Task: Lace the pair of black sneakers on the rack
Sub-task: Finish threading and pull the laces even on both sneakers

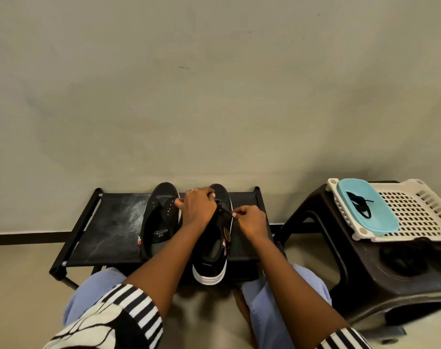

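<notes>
Plain beige wall (214, 84) fills the upper two thirds of the head view, with a dark baseboard along its foot and pale floor (20, 273) below.

Head view, lower centre: a low black rack (108, 227) stands against the wall, its fabric shelf streaked with pale dust. Two black sneakers lie on the shelf side by side, toes toward the wall. The left sneaker (159, 217) shows open, empty eyelets and a printed insole. The right sneaker (214, 248) sits just beside it, its white-soled heel projecting past the near edge of the rack.

The left hand (198, 206) rests over the forefoot of the right sneaker, fingers curled down on the upper and gripping it; a ring shows on one finger. The right hand (249, 222) is just to the right of it, fingers closed in a pinch on a black lace (225, 212) that runs from the eyelet area to the fingertips.

Lower edge of the frame: both forearms reach in, with striped sleeves (138, 308) and light blue trousers (264, 298) beneath.

Right side of the frame: a dark brown plastic stool (365, 273) stands well apart from the rack. On it rests a cream perforated basket (421, 210), holding a turquoise lid (380, 212). A second black lace (360, 204) lies loosely coiled on that lid.
</notes>
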